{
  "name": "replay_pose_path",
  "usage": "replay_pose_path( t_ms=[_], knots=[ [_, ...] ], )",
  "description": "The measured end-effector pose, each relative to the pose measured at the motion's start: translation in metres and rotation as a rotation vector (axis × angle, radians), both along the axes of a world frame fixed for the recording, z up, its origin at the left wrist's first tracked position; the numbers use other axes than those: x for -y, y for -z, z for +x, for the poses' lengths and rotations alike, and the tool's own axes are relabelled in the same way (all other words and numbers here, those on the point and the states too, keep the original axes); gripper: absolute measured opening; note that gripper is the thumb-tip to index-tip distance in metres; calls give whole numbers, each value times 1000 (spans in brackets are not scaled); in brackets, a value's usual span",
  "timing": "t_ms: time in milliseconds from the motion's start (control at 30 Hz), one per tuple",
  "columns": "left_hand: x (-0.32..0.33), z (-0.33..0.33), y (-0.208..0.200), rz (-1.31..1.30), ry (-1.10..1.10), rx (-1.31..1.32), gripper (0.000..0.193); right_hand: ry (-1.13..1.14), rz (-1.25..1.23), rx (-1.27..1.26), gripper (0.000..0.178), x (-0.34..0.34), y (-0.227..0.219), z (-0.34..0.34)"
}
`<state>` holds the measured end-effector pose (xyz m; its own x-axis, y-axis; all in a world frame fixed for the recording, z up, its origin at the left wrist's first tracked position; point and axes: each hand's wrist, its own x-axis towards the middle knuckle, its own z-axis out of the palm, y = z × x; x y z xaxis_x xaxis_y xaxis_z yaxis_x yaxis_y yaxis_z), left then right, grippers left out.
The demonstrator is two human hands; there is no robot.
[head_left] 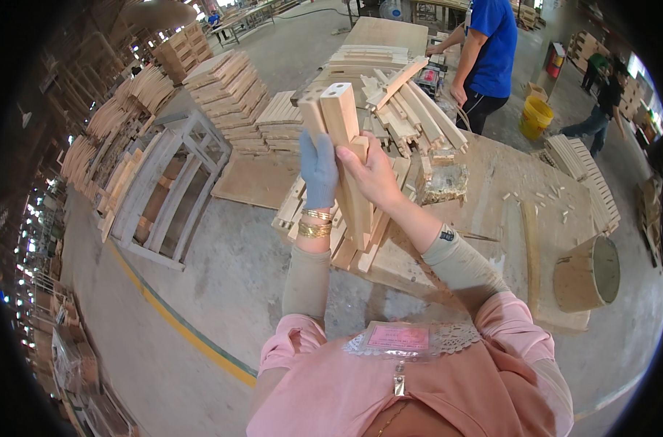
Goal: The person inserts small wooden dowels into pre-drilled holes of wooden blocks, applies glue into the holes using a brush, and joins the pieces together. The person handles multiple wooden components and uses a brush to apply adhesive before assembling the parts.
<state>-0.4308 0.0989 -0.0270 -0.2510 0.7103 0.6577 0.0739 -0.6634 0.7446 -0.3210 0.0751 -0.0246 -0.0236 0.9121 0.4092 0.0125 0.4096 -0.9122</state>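
Upright in front of me are a few pale wooden pieces (340,116), held together; the end of one shows two round holes. My left hand (320,171), in a grey-blue glove, is closed around their left side. From the right, my bare right hand (372,173) grips them with the thumb across the front. The lower ends of the pieces reach down over the near edge of the workbench (484,193). Behind my hands, a loose heap of wooden sticks (411,109) lies on the bench. My left fingertips are partly hidden behind the wood.
Small dowels (553,195) lie scattered at the right, near a round bucket (575,277). A grey wooden frame (172,186) and tall stacks of wood (226,91) stand to the left. Across the bench is a person in a blue shirt (494,44); a yellow bucket (536,116) stands beyond.
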Motion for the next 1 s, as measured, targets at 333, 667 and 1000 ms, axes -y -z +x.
replay_pose_path(
  t_ms=[333, 667, 1000],
  knots=[
    [32, 18, -38, -141, -125, -29, 62, -16, 1, 196, 50, 21, 3, -3],
    [11, -84, -22, 244, -548, -334, 45, -58, 139, 372, 55, 95, 9, 101],
    [84, 101, -124, 510, 186, -69, 60, 737, -216, 73, 25, 272, 55, 336]
  ],
)
